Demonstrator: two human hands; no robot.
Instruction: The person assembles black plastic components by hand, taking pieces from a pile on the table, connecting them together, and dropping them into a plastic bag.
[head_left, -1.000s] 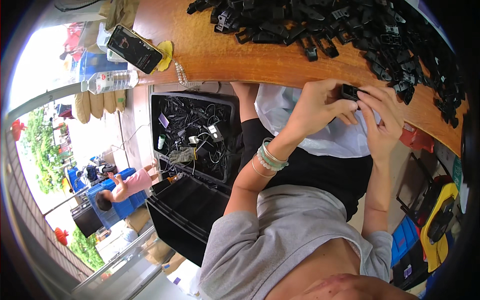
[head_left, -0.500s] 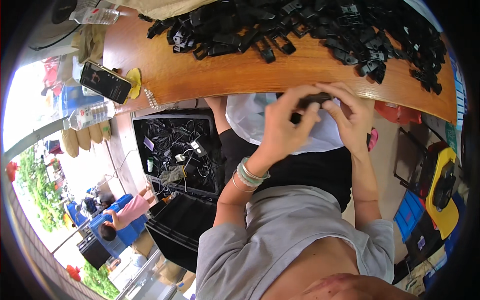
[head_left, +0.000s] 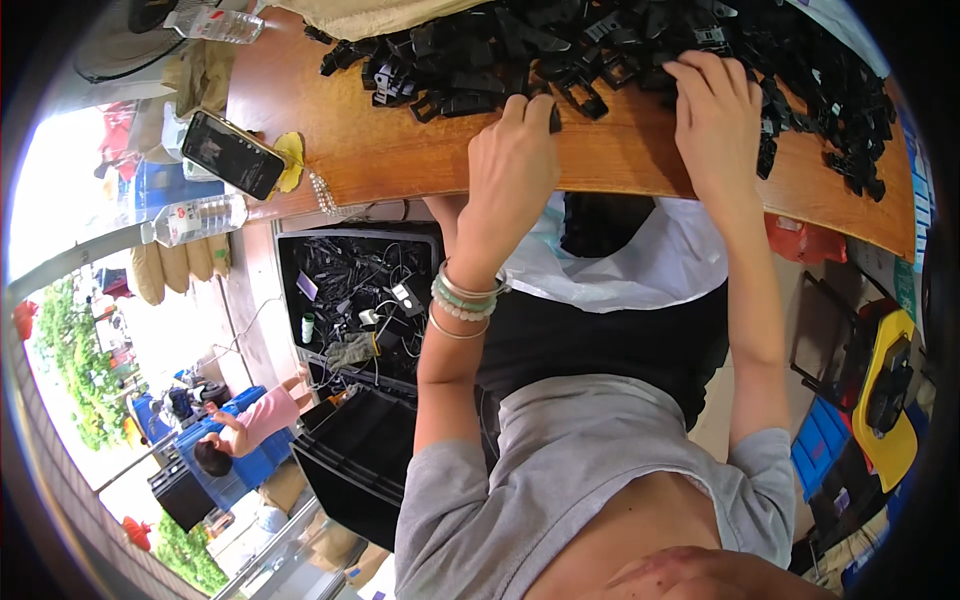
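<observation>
A heap of small black plastic parts (head_left: 480, 80) covers the far side of the wooden table (head_left: 380, 160). My left hand (head_left: 512, 165), with bangles and a beaded bracelet at the wrist, is at the heap's near edge. Its fingers are bent down round a black plastic part, whose dark end shows beside them; the thumb is hidden. Further right, my right hand (head_left: 718, 130) reaches over the heap, fingers stretched and slightly apart, fingertips touching the black parts. A white plastic bag (head_left: 640, 285) with black contents lies open across my lap, below the table edge.
A phone (head_left: 232, 155) leans by a yellow leaf-shaped piece at the table's left, near a string of beads (head_left: 322, 195) and plastic bottles (head_left: 205, 220). An open black case (head_left: 437, 300) holding cables and parts stands lower left. A person in pink (head_left: 265, 418) is further off.
Both hands have parted from over the bag and moved up to the heap, the right one further. The dark thing held between them is gone from there; the bag's opening now shows.
</observation>
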